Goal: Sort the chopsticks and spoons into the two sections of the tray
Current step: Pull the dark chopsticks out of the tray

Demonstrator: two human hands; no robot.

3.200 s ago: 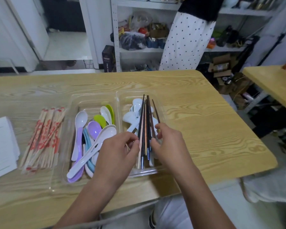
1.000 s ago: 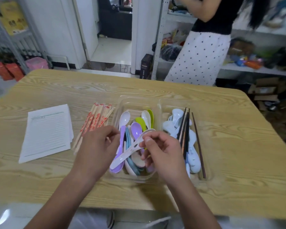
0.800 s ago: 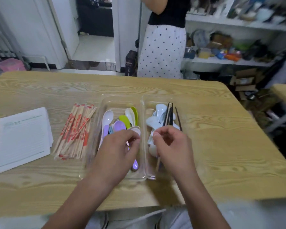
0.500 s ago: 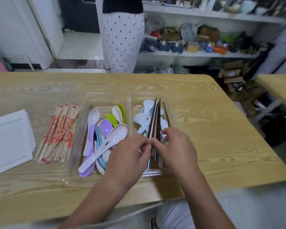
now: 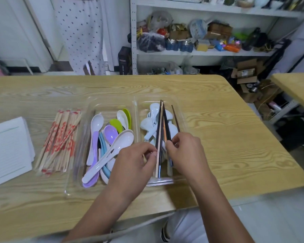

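Clear plastic tray (image 5: 112,100) at frame centre on a wooden table (image 5: 226,137), two hands over its right section.
Thumb and fingertips of the left hand (image 5: 135,165) and of the right hand (image 5: 186,155) pinch dark chopsticks (image 5: 161,123) lying across pale blue spoons (image 5: 147,123) in the right section. The left section holds coloured spoons (image 5: 112,137). At left lie wrapped chopsticks (image 5: 60,141) and paper (image 5: 7,148).

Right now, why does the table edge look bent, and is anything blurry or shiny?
In the head view the wide lens bows the table edge and leans the shelf upright. In the same head view the left hand, right hand and chopsticks are sharp, and the bottom strip is smeared. The clear tray shows pale glare on its near rim. Lighting is soft, shadows on the table faint.
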